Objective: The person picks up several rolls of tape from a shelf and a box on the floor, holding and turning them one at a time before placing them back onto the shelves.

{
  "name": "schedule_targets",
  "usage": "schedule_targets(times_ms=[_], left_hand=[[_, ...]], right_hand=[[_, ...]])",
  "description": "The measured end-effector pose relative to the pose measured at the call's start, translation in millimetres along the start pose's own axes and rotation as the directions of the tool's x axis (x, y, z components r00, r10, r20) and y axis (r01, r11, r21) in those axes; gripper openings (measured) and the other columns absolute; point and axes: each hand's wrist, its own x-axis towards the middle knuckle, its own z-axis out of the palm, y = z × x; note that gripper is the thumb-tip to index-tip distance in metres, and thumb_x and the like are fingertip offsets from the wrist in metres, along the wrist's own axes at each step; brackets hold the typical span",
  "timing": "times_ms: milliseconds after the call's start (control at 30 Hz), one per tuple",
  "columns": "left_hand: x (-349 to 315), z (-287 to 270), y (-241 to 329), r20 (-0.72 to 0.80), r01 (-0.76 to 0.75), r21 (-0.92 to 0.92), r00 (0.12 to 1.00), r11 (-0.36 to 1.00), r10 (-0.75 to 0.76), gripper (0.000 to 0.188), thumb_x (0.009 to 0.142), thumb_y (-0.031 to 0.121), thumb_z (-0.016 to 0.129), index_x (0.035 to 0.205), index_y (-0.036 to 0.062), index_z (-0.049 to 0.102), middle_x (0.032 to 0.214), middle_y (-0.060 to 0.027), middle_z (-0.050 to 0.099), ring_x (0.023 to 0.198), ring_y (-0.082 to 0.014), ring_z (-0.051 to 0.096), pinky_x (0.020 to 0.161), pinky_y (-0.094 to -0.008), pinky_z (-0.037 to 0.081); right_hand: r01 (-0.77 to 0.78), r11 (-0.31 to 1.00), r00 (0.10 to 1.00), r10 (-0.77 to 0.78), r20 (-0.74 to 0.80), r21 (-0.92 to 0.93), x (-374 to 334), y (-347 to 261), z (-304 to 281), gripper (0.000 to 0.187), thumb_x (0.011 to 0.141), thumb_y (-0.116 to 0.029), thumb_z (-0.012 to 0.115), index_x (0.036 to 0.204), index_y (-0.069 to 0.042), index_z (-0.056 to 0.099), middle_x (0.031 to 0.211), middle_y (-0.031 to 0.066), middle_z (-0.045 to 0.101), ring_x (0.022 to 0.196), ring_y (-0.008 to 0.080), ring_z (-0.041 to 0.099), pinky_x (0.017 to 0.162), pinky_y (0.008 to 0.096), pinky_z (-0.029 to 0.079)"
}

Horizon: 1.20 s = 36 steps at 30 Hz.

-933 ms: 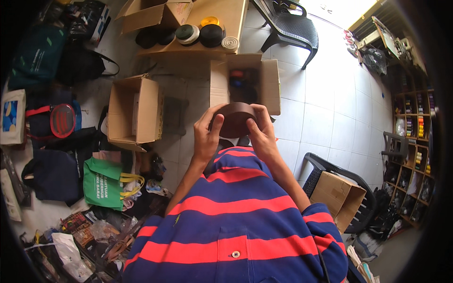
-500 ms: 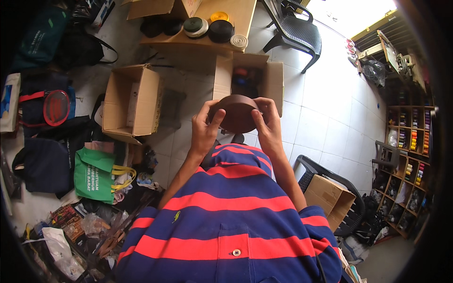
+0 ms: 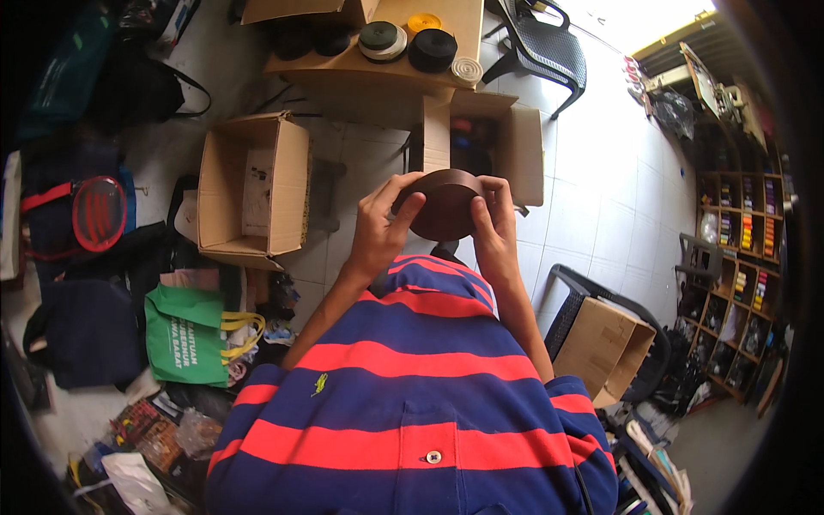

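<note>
A dark brown roll of webbing (image 3: 443, 208) is held up in front of my chest, between both hands. My left hand (image 3: 383, 225) grips its left side, thumb on the near flat face and fingers behind the rim. On the opposite side my right hand (image 3: 496, 227) holds it the same way. Just beyond the roll stands an open cardboard box (image 3: 522, 153) with dark rolls inside, partly hidden by shadow and by the roll.
Farther off, a wooden table (image 3: 365, 79) bears several webbing rolls, among them a yellow one (image 3: 423, 23). An empty carton (image 3: 285, 189) stands left. Black chairs (image 3: 542, 51) and a carton (image 3: 601, 348) are right. Bags, including a green one (image 3: 184, 335), crowd the left floor.
The view has turned slightly, so the surroundings appear shifted. The brown roll sits a little farther right in the picture and stays in both hands.
</note>
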Motion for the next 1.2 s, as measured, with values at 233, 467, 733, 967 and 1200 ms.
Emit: schedule_targets(times_ms=[233,467,733,967,1200], left_hand=[[5.1,-37.8,-15.2,0.351,-0.071,-0.017,0.934,0.997,0.072,0.036,0.093,0.032,0.059,0.109,-0.0002,0.062,0.096,-0.014,0.066,0.09,-0.0226,0.066,0.078,-0.032,0.05],[4.9,-14.8,-9.1,0.474,-0.116,-0.126,0.866,0.985,0.163,0.032,0.09,0.027,0.063,0.107,0.0002,0.063,0.095,-0.0145,0.066,0.088,-0.0245,0.065,0.076,-0.0325,0.05],[-34.2,61.2,24.2,0.625,-0.136,-0.211,0.742,0.968,0.24,0.026,0.087,0.02,0.066,0.105,0.0005,0.064,0.09,-0.0138,0.065,0.081,-0.0232,0.064,0.072,-0.0316,0.049],[-107.7,147.5,68.5,0.858,-0.265,-0.277,0.365,0.924,0.362,0.021,0.084,0.012,0.066,0.102,0.0009,0.064,0.088,-0.0148,0.066,0.081,-0.0265,0.065,0.071,-0.0334,0.05],[-211.7,227.2,91.5,0.891,-0.201,-0.326,0.263,0.924,0.372,0.02,0.088,0.013,0.063,0.102,-0.001,0.062,0.084,-0.0132,0.063,0.072,-0.0212,0.06,0.065,-0.0317,0.047]], right_hand=[[-0.068,0.937,0.995,0.089,0.046,-0.343,-14.3,-25.0,25.3,0.03,0.088,-0.019,0.065,0.107,0.0,0.053,0.093,0.0109,0.061,0.089,0.0165,0.058,0.077,0.0274,0.046],[-0.06,0.997,0.938,0.071,-0.34,0.043,-77.6,-13.5,34.0,0.029,0.091,-0.019,0.063,0.108,0.001,0.052,0.098,0.012,0.06,0.095,0.0148,0.058,0.08,0.0284,0.048],[0.11,0.988,0.743,-0.154,-0.652,-0.107,-155.7,-7.1,-3.2,0.03,0.091,-0.021,0.063,0.11,0.0,0.052,0.094,0.0114,0.063,0.095,0.0168,0.061,0.082,0.0282,0.048],[0.041,0.999,0.625,-0.031,-0.78,-0.006,-276.3,-19.8,-42.2,0.033,0.089,-0.023,0.067,0.108,-0.002,0.051,0.094,0.0107,0.06,0.094,0.0159,0.061,0.083,0.0293,0.048],[0.224,0.963,0.157,-0.19,-0.969,-0.152,-385.6,-5.0,-61.0,0.039,0.089,-0.021,0.066,0.116,-0.003,0.045,0.102,0.01,0.058,0.096,0.0134,0.056,0.084,0.0254,0.045]])
